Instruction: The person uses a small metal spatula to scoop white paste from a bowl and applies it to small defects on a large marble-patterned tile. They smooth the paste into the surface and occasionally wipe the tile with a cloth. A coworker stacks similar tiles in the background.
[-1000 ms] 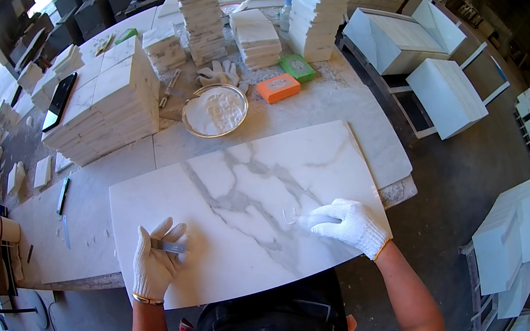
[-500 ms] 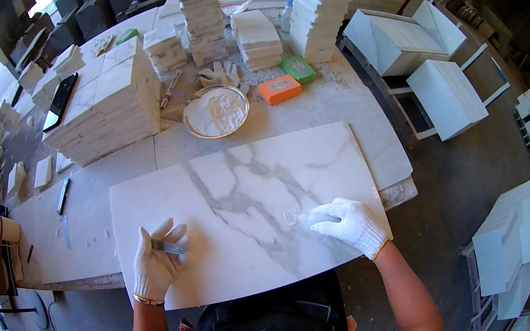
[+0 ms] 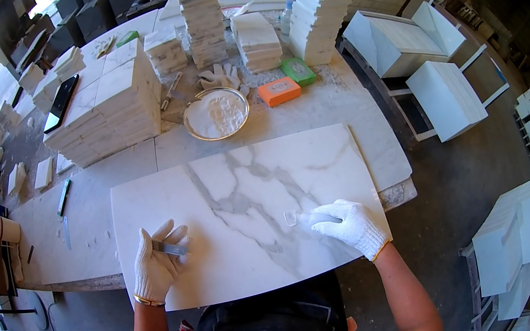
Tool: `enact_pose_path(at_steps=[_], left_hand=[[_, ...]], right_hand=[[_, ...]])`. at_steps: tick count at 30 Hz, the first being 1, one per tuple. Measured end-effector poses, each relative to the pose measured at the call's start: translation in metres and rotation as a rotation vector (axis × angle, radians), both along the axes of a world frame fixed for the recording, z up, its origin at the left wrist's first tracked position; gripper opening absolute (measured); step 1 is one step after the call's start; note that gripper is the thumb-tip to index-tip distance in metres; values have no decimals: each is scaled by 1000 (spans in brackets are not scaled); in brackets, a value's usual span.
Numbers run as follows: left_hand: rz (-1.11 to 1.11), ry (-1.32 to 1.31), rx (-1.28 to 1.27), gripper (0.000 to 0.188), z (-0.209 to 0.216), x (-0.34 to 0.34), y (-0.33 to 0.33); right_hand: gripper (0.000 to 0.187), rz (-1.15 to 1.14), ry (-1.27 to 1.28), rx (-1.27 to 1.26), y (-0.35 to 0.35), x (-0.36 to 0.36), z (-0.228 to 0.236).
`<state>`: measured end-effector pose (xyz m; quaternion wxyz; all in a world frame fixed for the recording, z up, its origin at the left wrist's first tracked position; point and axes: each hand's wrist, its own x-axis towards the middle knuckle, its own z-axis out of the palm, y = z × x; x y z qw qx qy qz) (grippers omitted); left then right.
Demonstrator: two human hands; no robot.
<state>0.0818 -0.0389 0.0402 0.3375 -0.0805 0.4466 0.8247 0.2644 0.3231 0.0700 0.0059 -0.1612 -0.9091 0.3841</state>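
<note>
Near the left edge of the worktop (image 3: 94, 215), a cutter (image 3: 64, 197) can be seen, touched by no hand. By the near left corner of the slab (image 3: 232, 192), the left hand (image 3: 154, 266) is held with its fingers half bent and a bit apart, and a grey blade (image 3: 171, 248) is held loosely across them. The slab is laid over the worktop's near edge, with its near right corner poking out past it. Behind the slab, a bowl (image 3: 216, 114) of white stuff and an orange box (image 3: 279, 91) are set down, not touched. On the slab's right half, a small clear mark (image 3: 290, 219) is seen, just beside the right hand (image 3: 354, 227). The fingers there are bent and kept close together; what is gripped, if anything, cannot be told. The slab seems to be in place, and one small spot seems to be worked on. How much is left cannot be told.
</note>
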Motion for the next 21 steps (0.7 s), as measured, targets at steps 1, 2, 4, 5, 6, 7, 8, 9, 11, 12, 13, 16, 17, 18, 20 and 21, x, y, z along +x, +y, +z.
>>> enact_pose_path(at_steps=[1, 2, 4, 5, 6, 7, 8, 9, 11, 12, 13, 16, 17, 18, 20, 21], left_hand=[[-2, 2, 2, 75, -1, 0, -1], [-4, 4, 5, 73, -2, -1, -2], [-8, 8, 9, 71, -3, -1, -2], [-8, 10, 10, 71, -3, -1, -2], [-7, 11, 10, 71, -3, -1, -2], [-6, 11, 9, 71, -3, -1, -2], [-4, 10, 7, 71, -3, -1, -2], [-2, 9, 6, 71, -3, -1, -2], [0, 4, 6, 71, -2, -1, -2], [1, 1, 6, 72, -2, -1, -1], [1, 2, 9, 72, -3, -1, -2], [3, 4, 12, 72, -3, -1, -2], [5, 4, 10, 72, -3, -1, -2], [6, 4, 9, 72, -3, 0, -2], [5, 11, 1, 72, -5, 0, -3], [4, 15, -3, 73, -6, 0, -3]], right_hand=[[34, -8, -13, 4, -1, 0, 2], [34, -16, -26, 7, -1, -1, 2], [35, -25, -32, -4, 0, -1, 1], [35, -29, -35, -9, 0, 0, 0], [35, -30, -39, -9, 0, -1, 0], [35, -31, -43, -8, -1, -1, 1], [35, -33, -47, -7, -1, -2, 2], [35, -28, -48, 5, -1, -2, 1], [35, -18, -50, 29, -1, -2, 1], [35, -17, -50, 35, -1, -2, 1], [35, -16, -51, 40, -1, -2, 2], [36, -19, -50, 36, -1, -2, 2], [36, -21, -50, 31, -1, -2, 2], [36, -22, -45, 29, -1, -2, 2], [36, -25, -36, 26, -1, -1, 1], [35, -25, -26, 26, -1, -1, 1]])
